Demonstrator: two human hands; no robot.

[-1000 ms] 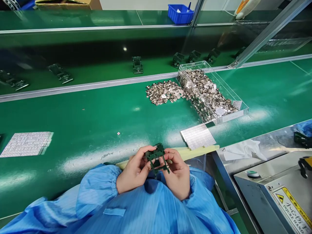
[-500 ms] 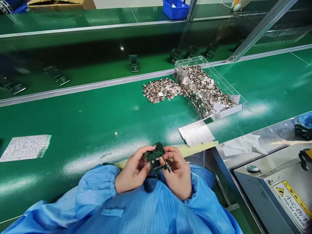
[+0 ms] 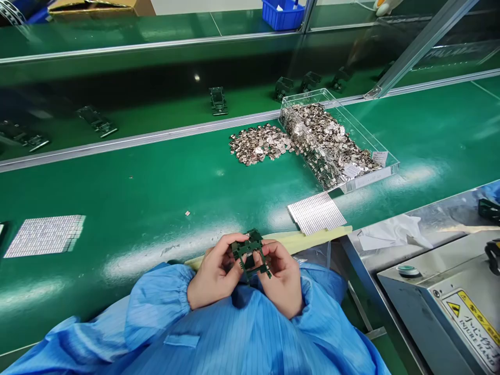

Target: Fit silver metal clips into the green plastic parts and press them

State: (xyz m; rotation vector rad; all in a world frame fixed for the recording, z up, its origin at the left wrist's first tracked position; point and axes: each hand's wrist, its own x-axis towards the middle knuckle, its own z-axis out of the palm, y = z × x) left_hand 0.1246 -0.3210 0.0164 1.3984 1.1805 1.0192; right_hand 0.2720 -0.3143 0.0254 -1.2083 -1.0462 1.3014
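Between my two hands, close to my chest, is a dark green plastic frame (image 3: pixel 250 250) with cut-outs and thin legs. My left hand (image 3: pixel 216 273) grips its left side, thumb on the near face and fingers at the upper edge. On the other side my right hand (image 3: pixel 282 278) pinches it, with the thumb on its middle and the fingers behind. The fingers partly cover the frame, so any small piece in it cannot be made out. A single small metal piece (image 3: pixel 188 213) lies on the green bench beyond my left hand.
A clear tray (image 3: pixel 377 178) of small metal pieces stands ahead right, beside a loose heap (image 3: pixel 258 144). Silvery blocks of rows lie near right (image 3: pixel 317 213) and far left (image 3: pixel 45 236). More dark frames (image 3: pixel 217 100) stand on the green strip behind the rail. A metal machine (image 3: pixel 429 281) is at right.
My right thumb has shifted slightly up and left on the frame, and the frame has tilted a little. Both hands keep hold of it. The whole view has shifted slightly.
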